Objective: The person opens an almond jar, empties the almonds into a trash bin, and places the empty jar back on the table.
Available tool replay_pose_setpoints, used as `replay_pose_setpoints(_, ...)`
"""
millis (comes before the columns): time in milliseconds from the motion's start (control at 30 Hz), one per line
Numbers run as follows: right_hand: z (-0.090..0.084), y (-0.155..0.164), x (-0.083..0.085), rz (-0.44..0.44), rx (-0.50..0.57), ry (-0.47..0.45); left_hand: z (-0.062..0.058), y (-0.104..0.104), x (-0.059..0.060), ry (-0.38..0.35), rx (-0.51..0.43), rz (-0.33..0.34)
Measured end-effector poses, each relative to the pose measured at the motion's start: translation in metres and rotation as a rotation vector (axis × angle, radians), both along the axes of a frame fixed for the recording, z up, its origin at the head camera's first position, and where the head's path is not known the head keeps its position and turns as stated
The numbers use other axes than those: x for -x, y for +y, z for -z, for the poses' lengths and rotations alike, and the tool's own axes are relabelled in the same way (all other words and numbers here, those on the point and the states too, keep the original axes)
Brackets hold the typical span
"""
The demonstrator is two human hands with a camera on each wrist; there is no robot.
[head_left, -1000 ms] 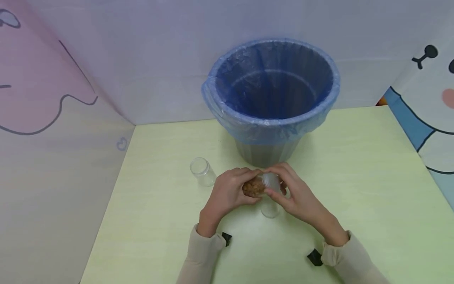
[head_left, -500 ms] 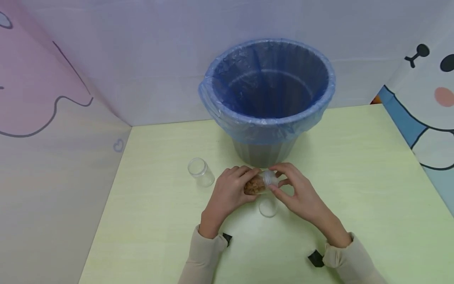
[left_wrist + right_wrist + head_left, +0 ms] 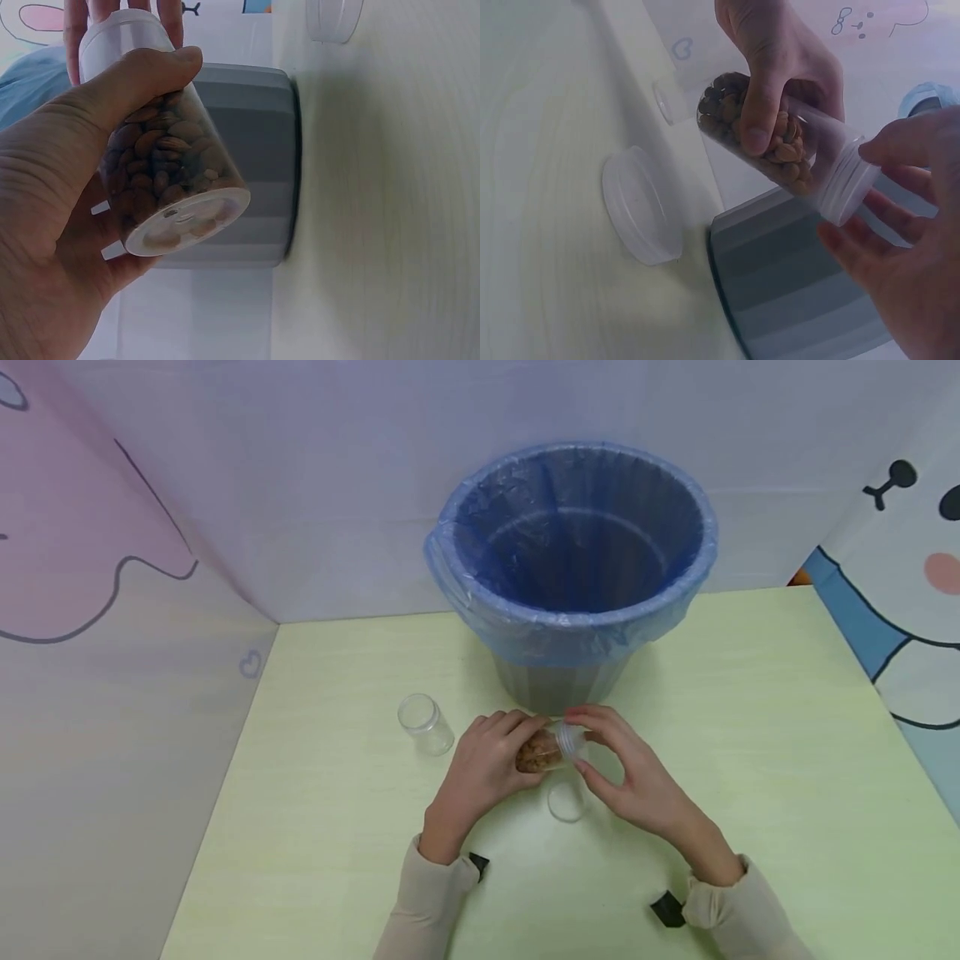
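My left hand [image 3: 486, 756] grips a clear plastic jar [image 3: 169, 161] of almonds round its body, tilted nearly on its side above the table. The thumb lies across the jar in the left wrist view. At the jar's other end is a whitish, ridged screw lid [image 3: 849, 184]. My right hand [image 3: 637, 777] has its thumb and fingers curved round that lid, fingertips at its edge. Below the hands a loose, clear round lid [image 3: 642, 206] lies on the table. To the left of my left hand stands an open, empty clear jar [image 3: 426, 724].
A large grey bin [image 3: 562, 681] with a blue liner stands just beyond the hands. Behind the pale table [image 3: 337, 827] runs a light backdrop [image 3: 337, 485], with cartoon panels at both sides. Small black pieces [image 3: 667, 910] show beside the sleeves.
The right fingers have shifted round the jar's lid, and the thumb sits slightly lower. The loose lid on the table shows more fully. The left hand keeps its grip on the jar.
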State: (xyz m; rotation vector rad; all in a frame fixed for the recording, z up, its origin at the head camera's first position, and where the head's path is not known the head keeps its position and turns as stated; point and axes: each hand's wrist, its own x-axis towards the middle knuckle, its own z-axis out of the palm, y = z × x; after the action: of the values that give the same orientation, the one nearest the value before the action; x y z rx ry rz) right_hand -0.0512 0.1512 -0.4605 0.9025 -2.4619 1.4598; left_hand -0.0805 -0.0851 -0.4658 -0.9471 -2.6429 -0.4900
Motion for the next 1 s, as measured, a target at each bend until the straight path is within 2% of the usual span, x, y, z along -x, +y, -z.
replay_pose_setpoints(167,0.001,0.003,0.001,0.067,-0.063,-0.001,0.000,0.001,0.001,0.015,-0.008,0.008)
replay_pose_setpoints(300,0.003,0.005,0.000,0.146,-0.162,-0.059,0.001,0.002,0.001,0.028,0.008,0.020)
replay_pose_setpoints(433,0.005,0.006,-0.004,0.184,-0.216,-0.118,0.003,0.005,-0.001,0.035,0.020,0.027)
replay_pose_setpoints(733,0.011,0.005,-0.007,0.175,-0.173,-0.112,0.004,0.005,-0.004,0.033,0.027,0.029)
replay_pose_setpoints(1000,0.014,0.004,-0.006,0.129,-0.125,-0.069,0.003,0.004,-0.004,0.035,0.023,0.023)
